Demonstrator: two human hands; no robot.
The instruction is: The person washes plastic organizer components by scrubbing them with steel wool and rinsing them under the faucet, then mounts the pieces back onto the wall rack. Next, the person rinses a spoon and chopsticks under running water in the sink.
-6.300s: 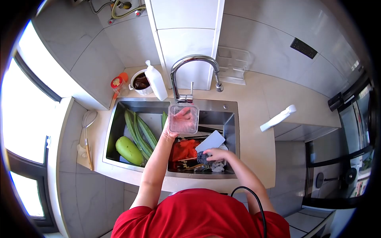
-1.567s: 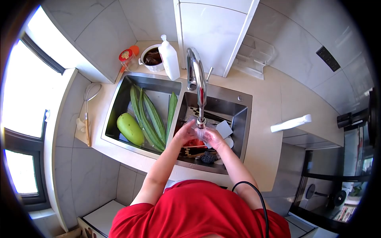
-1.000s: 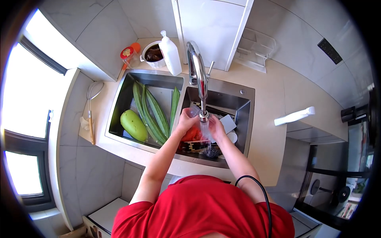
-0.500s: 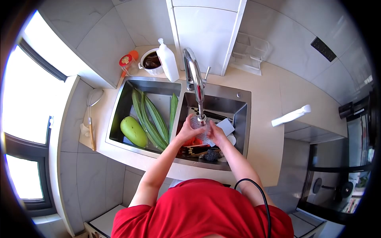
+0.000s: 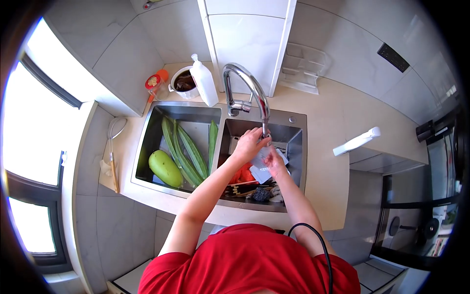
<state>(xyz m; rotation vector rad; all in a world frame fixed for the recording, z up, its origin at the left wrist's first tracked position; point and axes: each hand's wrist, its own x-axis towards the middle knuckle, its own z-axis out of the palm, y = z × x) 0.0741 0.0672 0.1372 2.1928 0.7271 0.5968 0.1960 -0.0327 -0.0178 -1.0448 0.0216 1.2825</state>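
Left hand (image 5: 249,143) shifted up to faucet (image 5: 263,109), grip unclear, colourless see-through container (image 5: 259,159), right hand (image 5: 275,164) grip clamped on it

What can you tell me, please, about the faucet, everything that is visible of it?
The faucet is shiny silver, apparently metal. It stands at the back of the sink, with a slim lever by its base. Its tall neck arches forward, and the outlet end points down over the right-hand basin. The left hand is at that end, partly hiding it; I cannot tell whether they touch or whether water runs.
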